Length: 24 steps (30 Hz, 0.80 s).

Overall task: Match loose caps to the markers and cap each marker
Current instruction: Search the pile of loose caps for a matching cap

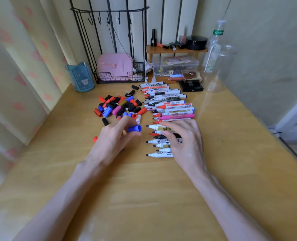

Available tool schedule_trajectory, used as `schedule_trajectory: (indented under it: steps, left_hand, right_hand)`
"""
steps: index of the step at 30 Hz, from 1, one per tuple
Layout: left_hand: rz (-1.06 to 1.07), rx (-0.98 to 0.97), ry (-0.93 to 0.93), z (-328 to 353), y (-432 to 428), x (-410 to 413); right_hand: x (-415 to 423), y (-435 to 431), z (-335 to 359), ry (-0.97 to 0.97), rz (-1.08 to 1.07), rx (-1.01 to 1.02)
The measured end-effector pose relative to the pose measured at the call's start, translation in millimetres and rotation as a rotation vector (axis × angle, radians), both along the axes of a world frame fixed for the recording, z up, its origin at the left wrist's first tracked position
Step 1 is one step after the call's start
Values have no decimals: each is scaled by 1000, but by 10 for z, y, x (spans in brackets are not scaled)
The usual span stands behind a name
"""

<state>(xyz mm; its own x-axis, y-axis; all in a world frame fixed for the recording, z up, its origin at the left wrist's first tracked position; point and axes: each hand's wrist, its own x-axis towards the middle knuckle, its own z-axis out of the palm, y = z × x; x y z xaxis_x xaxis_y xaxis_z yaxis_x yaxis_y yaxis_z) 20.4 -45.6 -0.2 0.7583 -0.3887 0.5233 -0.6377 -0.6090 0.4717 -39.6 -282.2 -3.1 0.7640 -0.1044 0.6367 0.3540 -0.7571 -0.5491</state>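
While the left hand (113, 138) pinches a blue cap (135, 128) between thumb and fingertips, its open end turned toward the right, the right hand (182, 138) lies across the near end of a row of markers (170, 103) on a wooden counter (144, 197). Its fingers are bent over several barrels and touch them, but whether they actually grasp one cannot be told. The markers lie side by side, uncapped tips pointing left, in a line that runs from near the hands to the far side of the counter. They show black, red, blue and pink tips. Just left of the row sits a loose pile of caps (118, 106) in black, red, blue and pink. A single black cap (105, 121) and a red cap (95, 139) lie apart from it, close to the left hand. Along the far edge stand a blue cup (80, 76), a black wire rack (119, 75) holding a pink case (115, 66), a small wooden shelf (175, 49) above a clear plastic box (175, 66), and, at far right, a clear bottle (213, 47).
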Motion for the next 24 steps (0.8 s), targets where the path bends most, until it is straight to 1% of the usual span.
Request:
schedule_trajectory:
  steps: [4,9,14,18,21,24]
  left_hand:
    - [26,-114,54,-31,136,-134]
    - [38,-123,41,1,197,-161]
    - [-13,-52,7,22,170,-195]
    - [-39,-29,38,20,168,-196]
    - [-78,0,49,14,140,-244]
    - [-72,43,50,21,113,-299]
  right_hand:
    - [-15,86,-33,6,56,-10]
    - [-41,136,-28,-8,115,-21]
    - [-45,166,-30,-5,151,-29]
    - [-37,161,-41,24,172,-4]
    - [-58,183,-38,43,216,-2]
    - [-59,147,-18,65,268,7]
